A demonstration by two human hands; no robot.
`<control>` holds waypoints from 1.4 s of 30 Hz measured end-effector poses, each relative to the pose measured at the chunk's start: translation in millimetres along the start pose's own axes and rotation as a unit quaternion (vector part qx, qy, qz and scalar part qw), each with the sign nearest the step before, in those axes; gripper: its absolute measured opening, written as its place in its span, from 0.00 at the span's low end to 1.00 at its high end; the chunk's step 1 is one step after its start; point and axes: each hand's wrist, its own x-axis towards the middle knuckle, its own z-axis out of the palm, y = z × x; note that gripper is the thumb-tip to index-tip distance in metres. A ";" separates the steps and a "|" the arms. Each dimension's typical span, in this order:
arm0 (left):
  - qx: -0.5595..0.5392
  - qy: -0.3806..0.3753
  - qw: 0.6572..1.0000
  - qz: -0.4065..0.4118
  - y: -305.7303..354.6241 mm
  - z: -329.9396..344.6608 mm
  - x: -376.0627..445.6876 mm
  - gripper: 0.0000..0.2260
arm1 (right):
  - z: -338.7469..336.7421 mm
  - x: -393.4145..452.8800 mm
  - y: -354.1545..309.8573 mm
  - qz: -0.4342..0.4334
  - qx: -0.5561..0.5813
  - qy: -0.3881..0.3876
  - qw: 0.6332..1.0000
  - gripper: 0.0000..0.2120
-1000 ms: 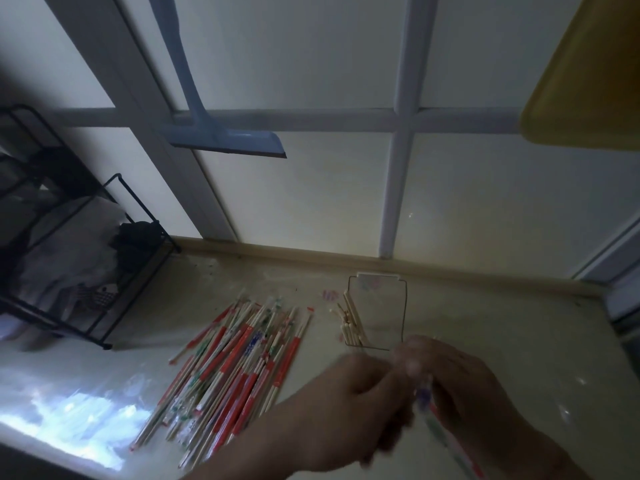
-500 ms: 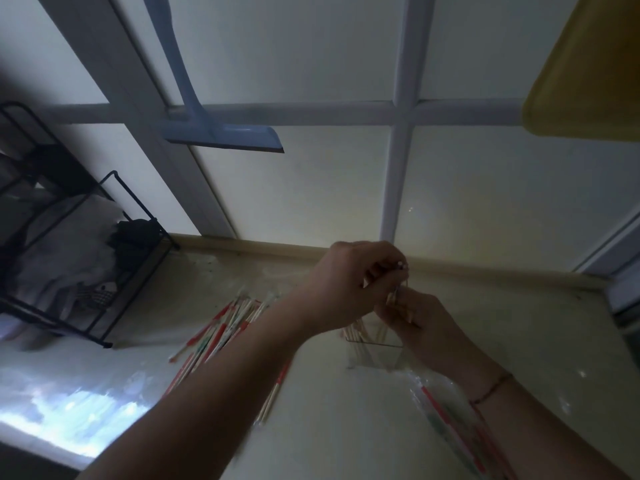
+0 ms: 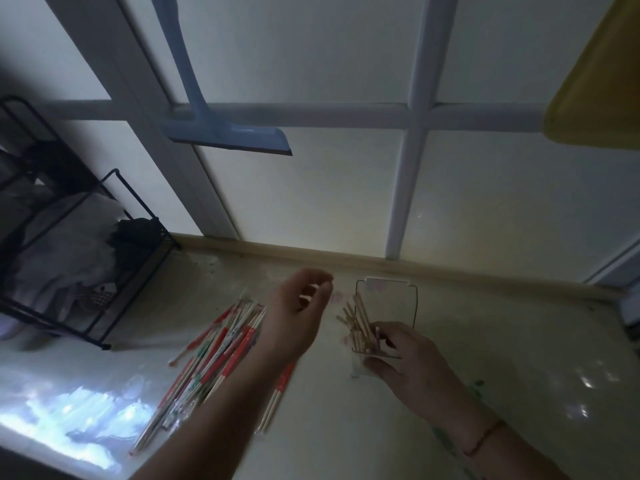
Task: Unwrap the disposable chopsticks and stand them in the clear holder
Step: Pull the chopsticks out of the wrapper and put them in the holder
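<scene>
The clear holder stands near the back of the counter with several bare wooden chopsticks leaning in it. My right hand is at the holder's front lower edge, fingers curled. It pinches an empty clear wrapper, which trails back beside my forearm. My left hand hovers left of the holder with its fingers loosely curled and nothing in them. It is above the far end of a pile of wrapped chopsticks in red, green and white sleeves.
A black wire rack with cloth in it stands at the left. A blue squeegee and a yellow tray hang by the window above. The counter's raised back edge runs just behind the holder.
My left hand has let go above the holder and pulled left, holding nothing. My right hand has dropped to the holder's base. More bare chopsticks now stand in the holder.
</scene>
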 end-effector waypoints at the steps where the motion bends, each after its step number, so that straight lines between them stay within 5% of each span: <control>1: 0.032 -0.035 0.999 0.000 -1.6 -1.2 -1.2 0.04 | -2.1 -1.5 -0.3 0.007 0.000 0.002 1.000 0.23; 9: 0.141 -0.212 0.967 0.027 13.2 -13.6 10.0 0.10 | -10.0 -3.1 6.5 -0.003 0.010 -0.019 1.000 0.27; 14: 0.170 -0.242 0.952 0.074 16.7 -14.9 17.7 0.08 | -12.7 -2.7 9.0 0.020 0.026 0.003 0.999 0.32; 19: 0.164 -0.297 0.939 0.053 14.1 -22.4 28.0 0.13 | -23.8 -7.3 6.8 0.015 0.055 0.020 0.998 0.25; 23: 0.096 -0.285 0.953 0.020 3.1 -28.0 23.9 0.16 | -39.5 4.2 -3.8 -0.028 0.096 0.029 0.995 0.27; 26: 0.093 -0.253 0.963 0.031 -2.9 -23.6 18.3 0.13 | -44.6 32.3 -12.7 -0.033 0.052 0.043 0.997 0.14; 30: 0.074 -0.201 0.976 0.026 -5.0 -14.6 13.4 0.10 | -42.8 58.2 -26.8 -0.027 -0.017 -0.039 0.999 0.04; 42: 0.087 -0.165 0.982 0.030 -5.6 1.0 20.6 0.05 | -30.8 73.3 -32.5 -0.003 -0.112 -0.051 0.992 0.07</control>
